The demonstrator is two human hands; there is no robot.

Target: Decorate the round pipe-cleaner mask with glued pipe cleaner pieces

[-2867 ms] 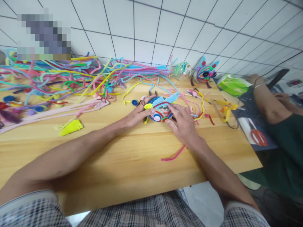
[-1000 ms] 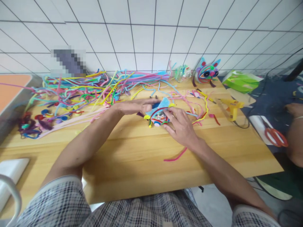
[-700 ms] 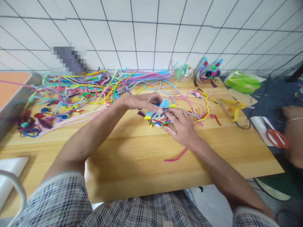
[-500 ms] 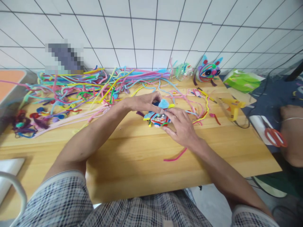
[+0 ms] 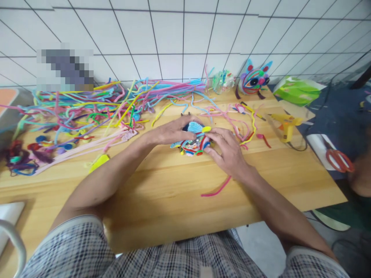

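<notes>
Between my hands, over the middle of the wooden table (image 5: 174, 197), is a small pipe-cleaner craft figure (image 5: 193, 145) with a clear, shiny body, a light blue fuzzy piece on top and red, blue and yellow trim. My left hand (image 5: 174, 129) grips it from the left and behind, thumb along the front. From the right, my right hand (image 5: 224, 148) holds its edge with thumb and fingers near a yellow tip. The far side of the figure is hidden. A loose magenta pipe cleaner (image 5: 216, 191) lies by my right wrist.
Heaped pipe cleaners (image 5: 116, 100) cover the back left. A finished cat-like head (image 5: 254, 80) and a clear ball (image 5: 223, 82) stand by the wall. At right are a yellow glue gun (image 5: 286, 125), red-handled scissors (image 5: 339, 159), a green tissue pack (image 5: 298, 91) and another person's blurred arm (image 5: 362, 170).
The figure has turned a little in my hands, its light blue top shifting left. My right fingers have moved off its front to the right edge. The view has shifted slightly.
</notes>
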